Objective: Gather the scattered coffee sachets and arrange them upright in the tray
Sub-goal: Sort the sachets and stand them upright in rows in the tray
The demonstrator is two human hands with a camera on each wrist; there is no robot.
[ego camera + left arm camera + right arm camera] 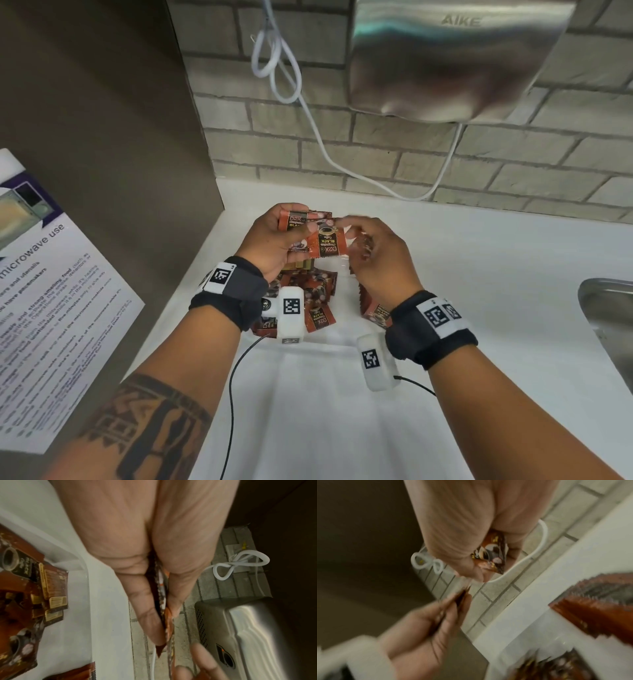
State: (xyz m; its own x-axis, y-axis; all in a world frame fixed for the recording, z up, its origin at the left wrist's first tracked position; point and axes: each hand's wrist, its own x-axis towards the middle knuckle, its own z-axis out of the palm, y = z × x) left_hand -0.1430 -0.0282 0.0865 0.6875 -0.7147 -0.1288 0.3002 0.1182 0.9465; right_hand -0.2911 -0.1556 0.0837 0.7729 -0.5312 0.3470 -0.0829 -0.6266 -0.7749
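My left hand [284, 236] grips a small stack of orange-brown coffee sachets [296, 219], seen edge-on between thumb and fingers [163, 601]. One more sachet [325, 245], printed "BLACK", hangs between both hands; my right hand [363, 236] pinches its right side, and a sachet [491, 555] shows in that palm. Below the hands a clear plastic tray [85, 574] sits on the white counter. Loose sachets [315, 301] lie flat at its left. A row of sachets [375, 305] stands on edge at its right [599, 608].
A steel hand dryer [445, 58] hangs on the brick wall above, with a looped white cable [291, 78] running to it. A brown panel with a microwave notice [51, 291] borders the left. A steel sink [609, 325] lies at the right.
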